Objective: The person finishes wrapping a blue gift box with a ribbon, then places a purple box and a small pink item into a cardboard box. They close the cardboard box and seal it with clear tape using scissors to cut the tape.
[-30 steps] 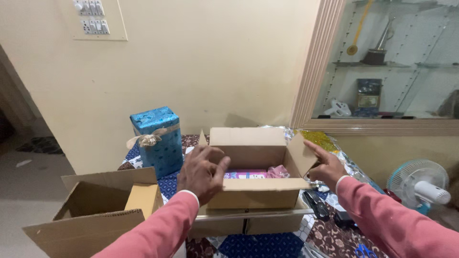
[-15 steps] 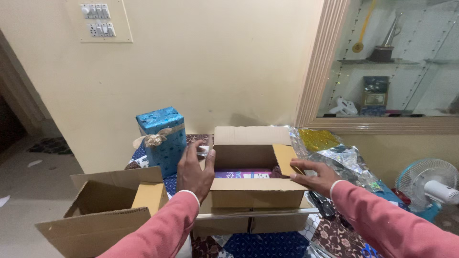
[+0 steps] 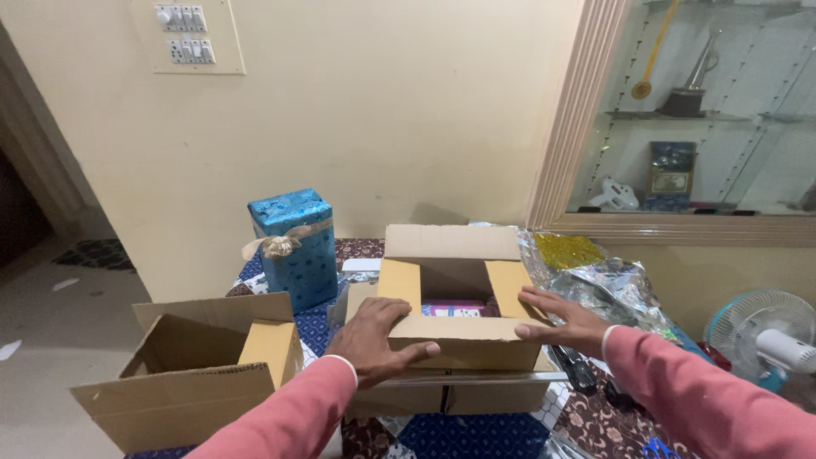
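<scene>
A: What's inside the box [image 3: 450,293] at centre frame?

B: Mostly hidden. Two flaps cover the sides; only a pink and purple strip shows between them.

A: The left hand [image 3: 374,340]?

B: Its palm is hidden, pressed flat on a flap.

A: Lower right?

B: The scissors [image 3: 650,448] are cut off by the bottom edge, and the fan [image 3: 761,336] by the right edge.

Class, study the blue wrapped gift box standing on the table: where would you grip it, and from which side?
Probably the two broad side faces of the blue gift box, below its ribbon bow, coming from the front: it stands upright and tall, and its near side looks unobstructed.
</scene>
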